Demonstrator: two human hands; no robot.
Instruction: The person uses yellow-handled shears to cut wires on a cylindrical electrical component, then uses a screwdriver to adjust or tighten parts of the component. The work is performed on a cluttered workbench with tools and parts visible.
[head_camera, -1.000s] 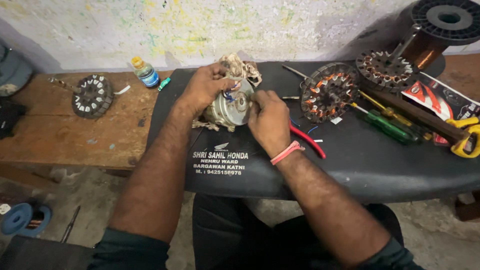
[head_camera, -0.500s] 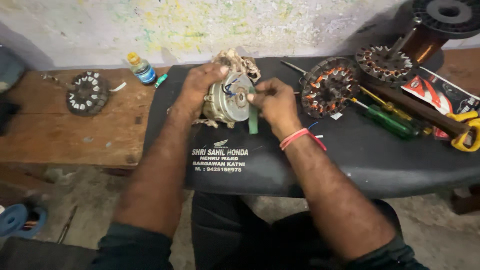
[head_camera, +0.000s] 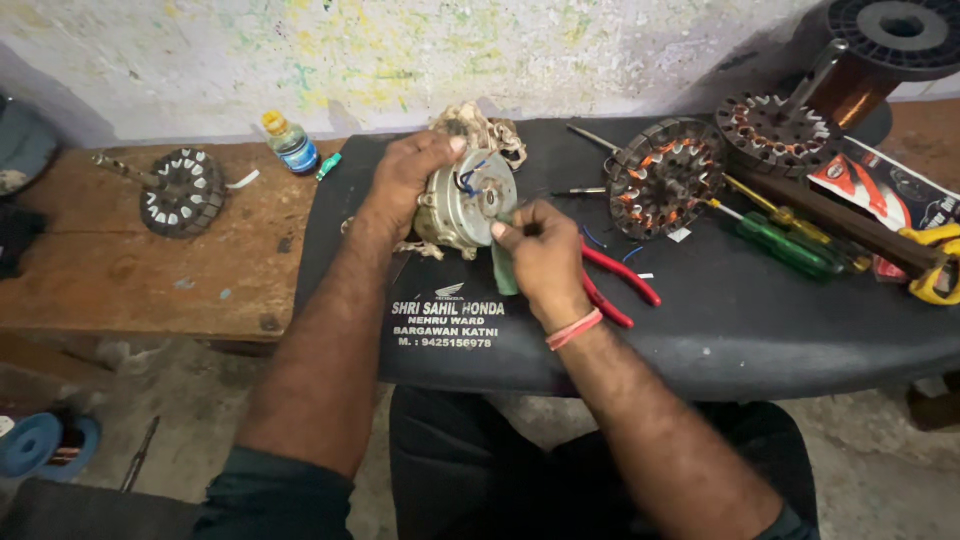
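Observation:
My left hand (head_camera: 408, 178) grips a small round silver motor (head_camera: 466, 206) by its top and left side, holding it tilted on the black padded seat (head_camera: 760, 320). Blue wires show on the motor's face. My right hand (head_camera: 543, 258) pinches at the motor's lower right edge and holds a thin pale green strip (head_camera: 504, 268) that hangs down from the fingers. A tangle of pale cord (head_camera: 482, 128) lies just behind the motor.
Red-handled pliers (head_camera: 622, 282) lie right of my right hand. Two wound stators (head_camera: 662, 186) (head_camera: 776, 132), green screwdrivers (head_camera: 790, 245) and a copper wire spool (head_camera: 868, 60) are at right. On the wooden bench (head_camera: 110, 270) sit another stator (head_camera: 180, 192) and a small bottle (head_camera: 291, 144).
The motor has been turned and tilted in my left hand. My right hand shifted to its lower right edge, and the green strip now hangs from it.

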